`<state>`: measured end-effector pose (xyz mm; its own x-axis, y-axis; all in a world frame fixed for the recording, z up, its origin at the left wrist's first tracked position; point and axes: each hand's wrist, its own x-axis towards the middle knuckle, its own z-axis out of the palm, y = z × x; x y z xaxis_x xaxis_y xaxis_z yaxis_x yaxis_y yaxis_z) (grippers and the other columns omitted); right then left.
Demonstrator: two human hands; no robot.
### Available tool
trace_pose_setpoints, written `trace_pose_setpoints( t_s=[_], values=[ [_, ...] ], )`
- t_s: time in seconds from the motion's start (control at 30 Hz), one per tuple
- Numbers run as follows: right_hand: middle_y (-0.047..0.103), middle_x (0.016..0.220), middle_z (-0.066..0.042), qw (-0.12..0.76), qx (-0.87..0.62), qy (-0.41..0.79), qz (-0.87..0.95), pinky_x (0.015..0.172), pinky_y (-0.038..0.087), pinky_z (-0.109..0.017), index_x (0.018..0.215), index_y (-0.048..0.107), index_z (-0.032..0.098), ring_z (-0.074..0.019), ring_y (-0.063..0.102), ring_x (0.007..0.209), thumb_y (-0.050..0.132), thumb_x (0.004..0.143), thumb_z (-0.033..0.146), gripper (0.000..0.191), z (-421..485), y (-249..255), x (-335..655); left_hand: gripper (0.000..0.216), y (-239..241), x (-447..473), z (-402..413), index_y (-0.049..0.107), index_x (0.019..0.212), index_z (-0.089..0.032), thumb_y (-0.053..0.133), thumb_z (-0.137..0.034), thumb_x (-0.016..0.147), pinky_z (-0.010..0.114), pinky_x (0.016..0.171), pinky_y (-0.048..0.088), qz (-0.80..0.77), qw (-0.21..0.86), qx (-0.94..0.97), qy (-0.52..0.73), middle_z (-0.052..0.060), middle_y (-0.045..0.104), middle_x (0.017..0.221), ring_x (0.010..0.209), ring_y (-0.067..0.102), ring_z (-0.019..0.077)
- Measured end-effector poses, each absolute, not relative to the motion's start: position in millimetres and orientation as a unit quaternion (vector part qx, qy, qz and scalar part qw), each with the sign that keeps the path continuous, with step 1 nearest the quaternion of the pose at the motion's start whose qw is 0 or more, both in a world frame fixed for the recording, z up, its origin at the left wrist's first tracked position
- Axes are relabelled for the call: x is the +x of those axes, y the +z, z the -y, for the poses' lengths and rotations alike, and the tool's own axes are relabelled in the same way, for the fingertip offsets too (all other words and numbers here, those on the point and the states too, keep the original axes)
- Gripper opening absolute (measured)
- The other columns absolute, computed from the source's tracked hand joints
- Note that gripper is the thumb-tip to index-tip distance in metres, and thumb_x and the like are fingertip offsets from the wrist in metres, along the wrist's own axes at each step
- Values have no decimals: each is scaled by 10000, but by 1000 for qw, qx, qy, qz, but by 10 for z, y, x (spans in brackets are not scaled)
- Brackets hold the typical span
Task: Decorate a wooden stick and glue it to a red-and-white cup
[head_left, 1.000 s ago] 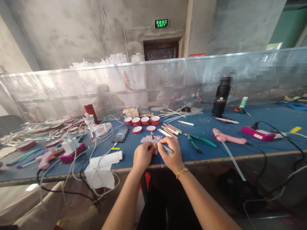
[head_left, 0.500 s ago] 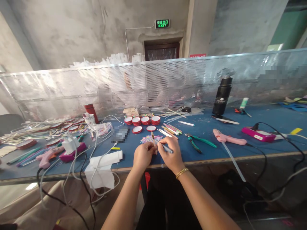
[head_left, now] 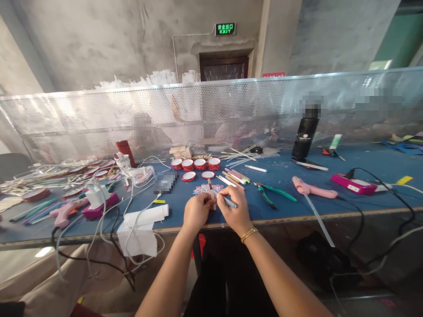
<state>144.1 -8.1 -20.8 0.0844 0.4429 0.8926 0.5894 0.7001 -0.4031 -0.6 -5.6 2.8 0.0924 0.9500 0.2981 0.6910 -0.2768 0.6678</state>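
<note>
The left hand [head_left: 197, 212] pinches a narrow wooden stick [head_left: 209, 184] between thumb and fingers, and the right hand [head_left: 235, 208] grips a grey-blue marker [head_left: 230, 202] like a pen. The stick is in front of the person, close to the near edge of the table [head_left: 185, 207]; its long axis runs away from the body, the far end leaning slightly left. The marker slants across it, writing end toward the stick and to the left, back end toward the right and nearer the body; whether its tip touches the wood is too small to tell. Fingers hide part of both. Just beyond, a heap of small coloured bits [head_left: 202, 189] lies behind the stick's far end, too many to count. Past it are two single red-rimmed discs [head_left: 188, 176], backed by a row of four stacks of discs [head_left: 200, 164]. To the right are a bunch of pens [head_left: 236, 177], overlapping beyond sure counting, one pair of green-handled pliers [head_left: 276, 193], and one pink glue gun [head_left: 313, 189]; a second glue gun [head_left: 66, 212] lies far left, among cables [head_left: 102, 220]. Two bottles stand farther back, one black bottle [head_left: 306, 136] and one red bottle [head_left: 125, 152].
</note>
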Motion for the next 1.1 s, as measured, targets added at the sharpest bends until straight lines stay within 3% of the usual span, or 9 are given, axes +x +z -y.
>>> trace_pose_setpoints(
  t_s=[1.1],
  values=[
    [643,709,-5,635,-387,-45,667,817,424,-381,744,551,235,-208,590,748,576,880,191,145,72,-216,1465,245,28,9,48,611,646,-209,576,-341,850,259,598,326,-564,184,724,353,-21,640,630,627,551,144]
  ],
)
